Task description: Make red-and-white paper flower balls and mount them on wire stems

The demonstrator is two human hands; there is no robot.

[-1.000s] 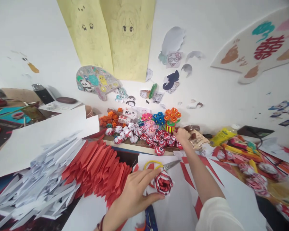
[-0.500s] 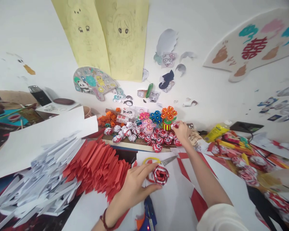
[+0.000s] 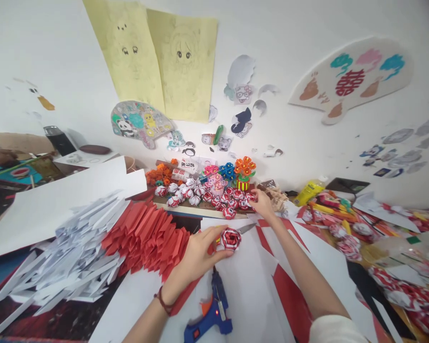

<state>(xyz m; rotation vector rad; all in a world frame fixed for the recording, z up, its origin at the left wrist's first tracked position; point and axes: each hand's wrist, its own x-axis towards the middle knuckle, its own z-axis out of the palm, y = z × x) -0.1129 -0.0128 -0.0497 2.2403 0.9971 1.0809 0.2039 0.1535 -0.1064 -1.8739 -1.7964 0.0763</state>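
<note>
**Firm grip on the left, light contact on the right**

Head view: the left hand has thumb and fingers clamped on a red-and-white rosette over white paper, near a blue glue gun. The right hand touches 1 clustered flower; whether its fingers grip, one cannot tell.

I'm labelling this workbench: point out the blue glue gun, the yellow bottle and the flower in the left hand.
Blue glue gun (image 3: 212, 316), head view: its body.
Yellow bottle (image 3: 310, 192), head view: its side.
Held flower (image 3: 230, 239), head view: petals at its centre.
</note>
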